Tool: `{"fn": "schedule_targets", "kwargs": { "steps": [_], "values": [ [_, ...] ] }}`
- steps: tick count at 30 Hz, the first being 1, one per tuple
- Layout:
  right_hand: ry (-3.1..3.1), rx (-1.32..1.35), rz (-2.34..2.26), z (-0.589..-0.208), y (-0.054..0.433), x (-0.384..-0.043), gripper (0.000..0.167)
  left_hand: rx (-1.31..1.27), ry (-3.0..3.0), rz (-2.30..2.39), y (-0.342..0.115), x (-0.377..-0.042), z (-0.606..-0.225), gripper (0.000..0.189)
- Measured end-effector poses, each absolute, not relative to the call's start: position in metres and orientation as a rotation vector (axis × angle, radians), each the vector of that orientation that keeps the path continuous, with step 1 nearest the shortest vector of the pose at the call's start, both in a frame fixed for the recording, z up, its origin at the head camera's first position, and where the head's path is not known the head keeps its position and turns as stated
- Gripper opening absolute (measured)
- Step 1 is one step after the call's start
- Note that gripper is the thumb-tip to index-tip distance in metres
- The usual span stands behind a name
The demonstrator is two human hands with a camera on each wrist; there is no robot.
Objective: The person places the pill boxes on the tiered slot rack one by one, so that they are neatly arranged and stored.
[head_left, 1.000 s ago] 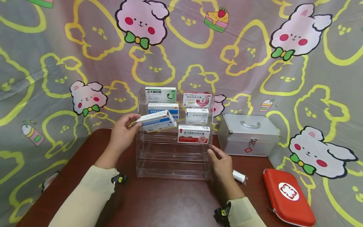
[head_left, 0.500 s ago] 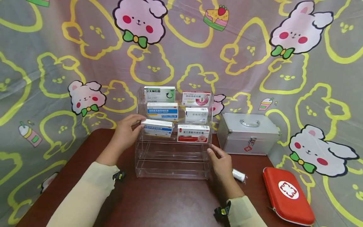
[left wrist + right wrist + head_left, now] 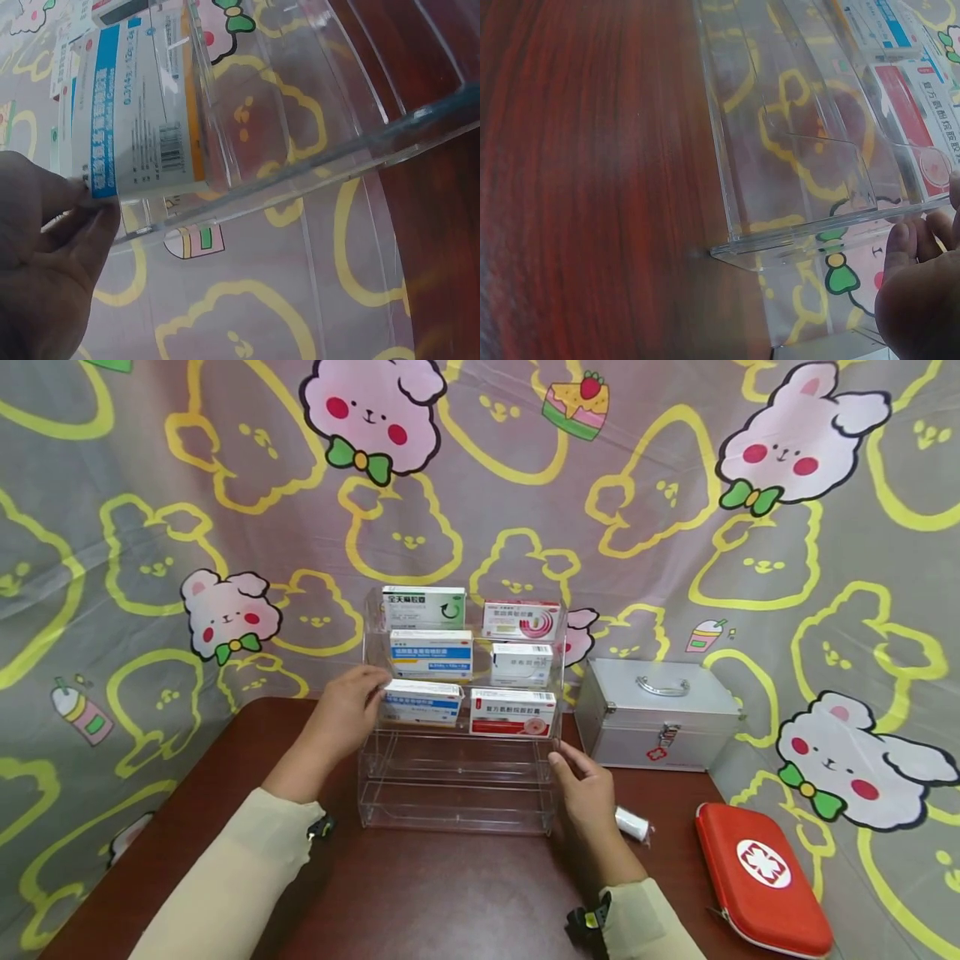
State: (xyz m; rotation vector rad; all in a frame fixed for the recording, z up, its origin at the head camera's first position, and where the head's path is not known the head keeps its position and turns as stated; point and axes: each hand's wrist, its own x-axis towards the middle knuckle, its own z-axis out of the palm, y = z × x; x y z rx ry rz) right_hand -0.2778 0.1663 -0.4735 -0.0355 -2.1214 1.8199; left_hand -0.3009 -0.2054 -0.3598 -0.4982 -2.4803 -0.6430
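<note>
Bunny-print cloth fills the backdrop behind a dark wooden table (image 3: 450, 893). Mid-frame, the left hand (image 3: 347, 710) pinches the end of a blue-and-white medicine box (image 3: 422, 702), seating it on the clear acrylic rack (image 3: 457, 793). The right hand (image 3: 588, 793), fingers relaxed, steadies the rack's right edge.

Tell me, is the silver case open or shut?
Shut. The silver case has its lid flat on the body, with the handle lying on top.

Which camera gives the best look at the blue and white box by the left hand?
The head view: the blue and white box sits whole in the clear rack. The left wrist view shows one end, close up; the right wrist view only a corner.
</note>
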Motion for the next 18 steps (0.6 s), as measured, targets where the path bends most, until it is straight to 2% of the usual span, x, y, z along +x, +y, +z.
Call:
{"fn": "schedule_targets", "kwargs": {
  "steps": [7, 18],
  "values": [
    [-2.106, -0.002, 1.788, -0.485, 0.168, -0.284, 0.037, -0.523, -2.423, -0.567, -0.204, -0.298, -0.363, 0.029],
    [-2.109, -0.003, 1.797, -0.481, 0.17, -0.282, 0.036, -0.407, -2.239, -0.814, -0.207, -0.285, -0.375, 0.036]
  ]
}}
